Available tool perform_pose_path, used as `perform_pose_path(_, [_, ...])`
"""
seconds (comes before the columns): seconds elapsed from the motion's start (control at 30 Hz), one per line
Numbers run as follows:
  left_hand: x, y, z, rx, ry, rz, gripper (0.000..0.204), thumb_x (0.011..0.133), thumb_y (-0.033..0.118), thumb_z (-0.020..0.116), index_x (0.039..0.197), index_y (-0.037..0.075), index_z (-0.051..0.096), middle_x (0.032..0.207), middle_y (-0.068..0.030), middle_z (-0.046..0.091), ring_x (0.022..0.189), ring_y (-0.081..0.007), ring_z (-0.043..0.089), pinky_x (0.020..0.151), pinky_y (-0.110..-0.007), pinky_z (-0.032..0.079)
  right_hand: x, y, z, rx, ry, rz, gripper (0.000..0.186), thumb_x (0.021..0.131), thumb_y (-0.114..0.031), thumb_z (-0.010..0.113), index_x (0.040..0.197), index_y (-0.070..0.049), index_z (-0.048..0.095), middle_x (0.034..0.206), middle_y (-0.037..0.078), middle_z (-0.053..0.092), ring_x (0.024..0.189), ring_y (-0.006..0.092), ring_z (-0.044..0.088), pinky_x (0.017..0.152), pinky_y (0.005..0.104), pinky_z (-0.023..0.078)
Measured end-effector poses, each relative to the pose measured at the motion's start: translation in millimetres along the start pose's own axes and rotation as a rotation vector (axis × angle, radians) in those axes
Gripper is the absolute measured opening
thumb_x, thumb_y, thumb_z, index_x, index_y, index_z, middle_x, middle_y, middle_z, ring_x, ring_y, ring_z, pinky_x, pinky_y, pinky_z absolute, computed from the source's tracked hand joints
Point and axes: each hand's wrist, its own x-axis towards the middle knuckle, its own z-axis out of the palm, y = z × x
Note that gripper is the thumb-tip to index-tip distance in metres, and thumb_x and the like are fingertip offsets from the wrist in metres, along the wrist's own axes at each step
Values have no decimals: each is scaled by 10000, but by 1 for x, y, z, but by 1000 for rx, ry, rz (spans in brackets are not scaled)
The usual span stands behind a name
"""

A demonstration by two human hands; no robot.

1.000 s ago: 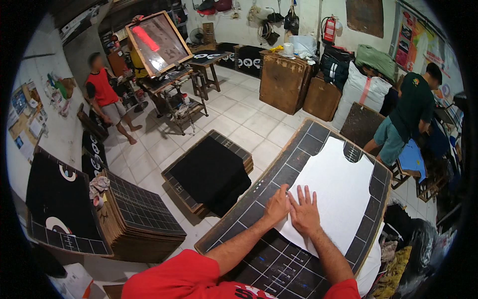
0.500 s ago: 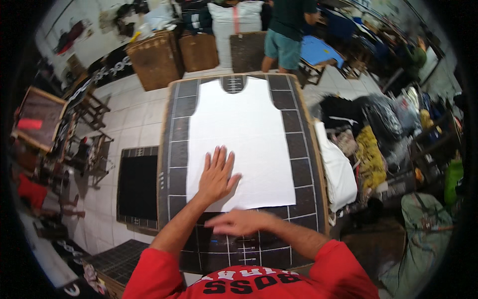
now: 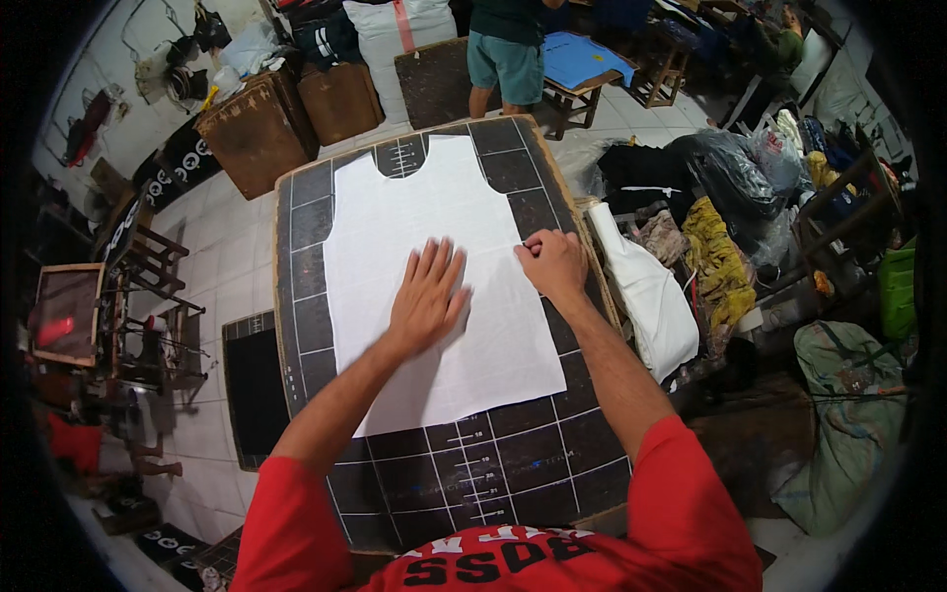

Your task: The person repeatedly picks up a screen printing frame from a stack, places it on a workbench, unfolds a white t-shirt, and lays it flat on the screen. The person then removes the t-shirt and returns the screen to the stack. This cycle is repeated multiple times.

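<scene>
A white shirt body panel [image 3: 424, 207], with a scooped neckline and armholes cut in, lies flat on a dark board [image 3: 409, 493] marked with white grid lines. My left hand [image 3: 430, 296] rests palm down near the panel's middle, fingers stretched out. At the panel's right edge, below the armhole, my right hand [image 3: 555, 264] has its thumb and fingers drawn together on the cloth. A slight crease runs across the fabric between the two hands.
White cloth [image 3: 646, 296] and a heap of dark and yellow fabrics [image 3: 718, 261] lie to the right. A lower board with black cloth [image 3: 254, 390] stands at left. Wooden boxes [image 3: 258, 128] are beyond the far edge, near a standing person [image 3: 505, 64].
My right hand has moved from below the hem up to the panel's right edge and closed on it. My left hand stays flat on the cloth. The view has shifted.
</scene>
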Motion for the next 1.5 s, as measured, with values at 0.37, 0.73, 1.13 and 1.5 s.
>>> perform_pose_path(0.37, [101,6,40,74,-55,159,527,1062,349,393,1546,141,405,1611,-213,321,1510,-405,256,1234,-562,178,14,-9,-15,83,-412,157,503,925,-316,594,1307,5,533,1051,265,716,1001,462,679,900,550,509])
perform_pose_path(0.73, [-43,106,15,-147,-199,396,598,1069,423,324,1572,101,331,1645,-223,231,1547,-385,154,1263,-559,89,-148,2,-118,231,-645,251,949,936,-257,689,1581,62,70,760,157,726,724,271,716,712,361,536])
perform_pose_path(1.13, [-156,111,-25,-44,-109,-201,707,1030,485,466,1541,10,351,1622,-259,260,1534,-393,200,1251,-512,140,-168,11,-141,145,-488,91,770,932,-233,709,1558,-3,326,1092,198,694,1106,291,654,918,404,505])
perform_pose_path(1.5, [-343,173,-74,-37,-11,-438,615,1012,397,548,1513,59,432,1612,-177,342,1518,-334,272,1230,-502,207,-233,-5,-65,-276,-272,-569,742,954,-466,625,1547,-87,389,1595,280,291,1503,441,238,1199,655,156])
